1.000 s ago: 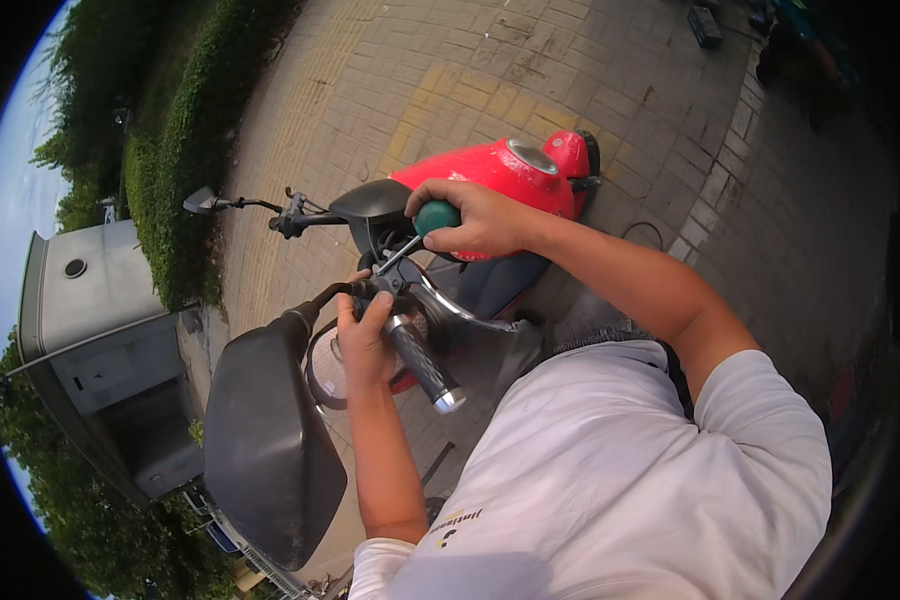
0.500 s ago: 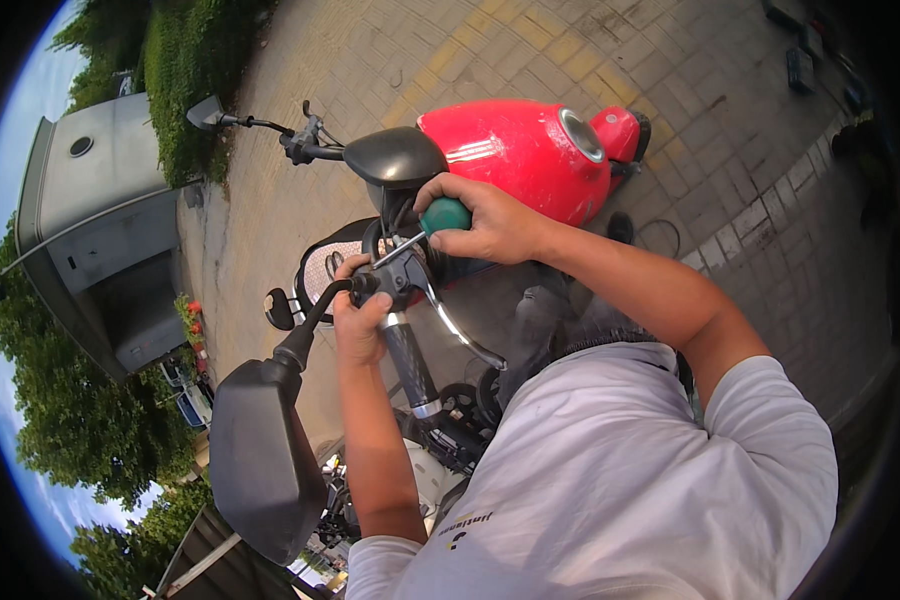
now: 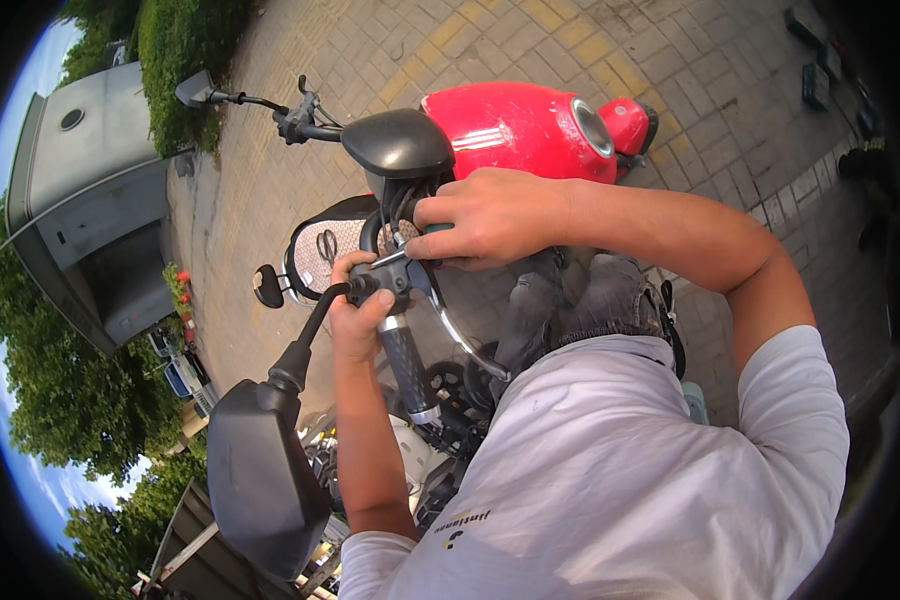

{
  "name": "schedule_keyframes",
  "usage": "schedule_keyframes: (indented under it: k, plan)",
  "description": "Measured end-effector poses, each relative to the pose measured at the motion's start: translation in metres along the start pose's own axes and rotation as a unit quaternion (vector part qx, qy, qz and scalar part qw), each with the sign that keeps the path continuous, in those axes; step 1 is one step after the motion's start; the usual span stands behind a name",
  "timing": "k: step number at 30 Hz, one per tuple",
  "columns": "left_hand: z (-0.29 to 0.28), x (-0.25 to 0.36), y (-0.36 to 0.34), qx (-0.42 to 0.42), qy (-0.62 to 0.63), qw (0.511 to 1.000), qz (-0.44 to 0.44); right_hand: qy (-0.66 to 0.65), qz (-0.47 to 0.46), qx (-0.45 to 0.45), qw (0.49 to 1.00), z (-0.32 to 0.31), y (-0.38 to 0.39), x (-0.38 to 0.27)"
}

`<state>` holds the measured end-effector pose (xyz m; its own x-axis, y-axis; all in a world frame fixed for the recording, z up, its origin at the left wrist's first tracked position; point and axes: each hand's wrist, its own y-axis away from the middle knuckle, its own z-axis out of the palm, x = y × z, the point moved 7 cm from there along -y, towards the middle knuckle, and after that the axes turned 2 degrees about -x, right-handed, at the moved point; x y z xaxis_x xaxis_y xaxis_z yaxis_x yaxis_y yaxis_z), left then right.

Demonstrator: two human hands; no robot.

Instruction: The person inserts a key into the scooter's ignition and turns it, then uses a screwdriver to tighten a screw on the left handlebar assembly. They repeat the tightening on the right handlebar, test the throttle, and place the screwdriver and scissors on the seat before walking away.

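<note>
My left hand (image 3: 357, 320) is closed round the black brake lever mount (image 3: 398, 283) on the handlebar, beside the rubber grip (image 3: 406, 370) and the curved silver brake lever (image 3: 455, 335). My right hand (image 3: 482, 220) is closed on a green-handled screwdriver (image 3: 433, 228), covering most of its handle. The metal shaft points down-left at the top of the mount, between my two hands. A black mirror (image 3: 255, 460) on a curved stem stands left of my left forearm.
A red tank-shaped body (image 3: 510, 130) with a black housing (image 3: 390, 145) lies beyond my hands. A scooter with a patterned seat (image 3: 315, 250), another mirror (image 3: 194, 88), dark toolboxes (image 3: 813, 85), a grey box-shaped structure (image 3: 85, 150), hedges and paving (image 3: 670, 60) surround them.
My right hand has turned over the screwdriver handle, now hiding most of the green, and its elbow has risen. The view has shifted, showing more of the seat and vehicles behind.
</note>
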<state>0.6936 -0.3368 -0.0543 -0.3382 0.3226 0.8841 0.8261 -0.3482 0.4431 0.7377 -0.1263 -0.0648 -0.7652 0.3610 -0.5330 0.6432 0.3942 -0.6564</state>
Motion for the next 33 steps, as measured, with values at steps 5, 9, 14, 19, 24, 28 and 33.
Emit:
schedule_keyframes:
  k: [5, 9, 14, 19, 24, 28, 33]
  plan:
    - [0.0, 0.0, 0.002, -0.002, -0.005, 1.0, -0.018, -0.008, -0.028, 0.038, 0.999, 0.001, -0.003, 0.004]
    - [0.001, -0.001, 0.0, 0.0, -0.005, 1.0, -0.007, -0.074, -0.004, 0.083, 0.994, -0.002, -0.003, 0.01]
    - [-0.001, -0.002, 0.0, 0.02, -0.032, 0.999, 0.013, -0.122, 0.042, 0.074, 0.989, -0.003, -0.005, 0.014]
    - [0.0, 0.0, 0.001, 0.008, -0.018, 1.0, 0.006, -0.153, 0.062, 0.066, 0.984, 0.001, -0.004, 0.017]
    - [-0.011, -0.006, 0.003, 0.036, -0.026, 0.999, 0.005, -0.158, 0.137, 0.103, 0.973, -0.027, 0.02, 0.019]
    - [-0.033, -0.018, 0.008, 0.059, -0.028, 0.996, 0.057, -0.238, 0.27, 0.125, 0.925, -0.022, 0.077, 0.022]
    - [-0.015, -0.012, 0.017, 0.052, 0.04, 0.997, -0.035, -0.354, 0.279, 0.209, 0.868, 0.032, 0.107, 0.009]
